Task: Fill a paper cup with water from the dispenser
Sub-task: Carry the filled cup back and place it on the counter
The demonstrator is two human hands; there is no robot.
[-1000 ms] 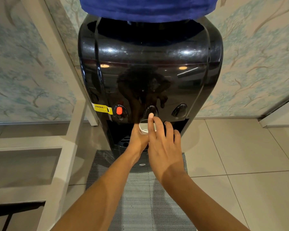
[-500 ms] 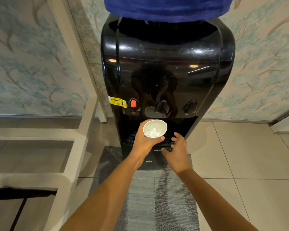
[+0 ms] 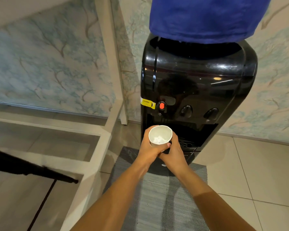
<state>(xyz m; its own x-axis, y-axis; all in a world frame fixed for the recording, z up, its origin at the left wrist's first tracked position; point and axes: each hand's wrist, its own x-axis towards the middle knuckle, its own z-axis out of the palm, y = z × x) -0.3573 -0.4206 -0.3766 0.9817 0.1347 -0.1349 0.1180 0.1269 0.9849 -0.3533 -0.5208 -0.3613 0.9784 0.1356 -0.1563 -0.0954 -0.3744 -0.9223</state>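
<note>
A white paper cup [image 3: 160, 135] stands upright in my hands, with water glinting at its bottom. My left hand [image 3: 147, 147] wraps its left side. My right hand [image 3: 174, 151] presses against its right side and base. The cup is in front of the black water dispenser [image 3: 197, 90], left of and below the taps. The dispenser has a red tap [image 3: 161, 106] and two black taps [image 3: 186, 111] above a dark recess with a drip tray [image 3: 187, 144]. A blue-covered bottle [image 3: 205, 17] sits on top.
A white shelf frame [image 3: 105, 130] stands close to the left of the dispenser. A dark rod [image 3: 32, 169] juts in at lower left. A grey mat [image 3: 167, 197] lies on the tiled floor under my arms. Patterned wallpaper is behind.
The cup came out from under the middle tap and moved left and toward me. My right hand left the tap and joined the cup. The view swung left.
</note>
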